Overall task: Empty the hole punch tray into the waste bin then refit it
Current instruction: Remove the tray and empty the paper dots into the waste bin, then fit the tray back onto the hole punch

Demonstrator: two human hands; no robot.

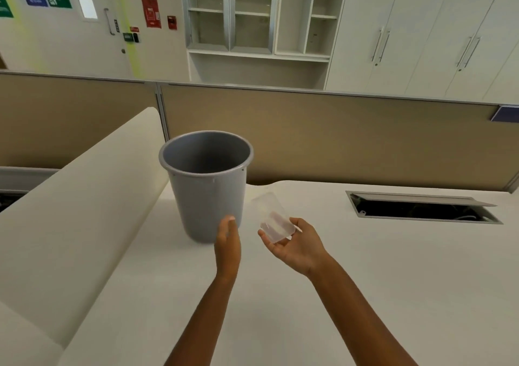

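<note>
A grey round waste bin [206, 186] stands upright on the white desk [365, 267], its mouth facing up. My right hand [295, 246] holds a clear plastic hole punch tray [271, 215] just to the right of the bin, at about the height of its lower half. The tray tilts up and away from my palm. My left hand [228, 243] hovers flat, fingers together, beside the bin's lower wall and holds nothing. The hole punch itself is not in view.
A cable hatch [421, 207] with its lid raised is set into the desk at the right. A rounded white divider [84, 211] runs along the left. Tan partition panels [337, 141] back the desk, with cupboards behind.
</note>
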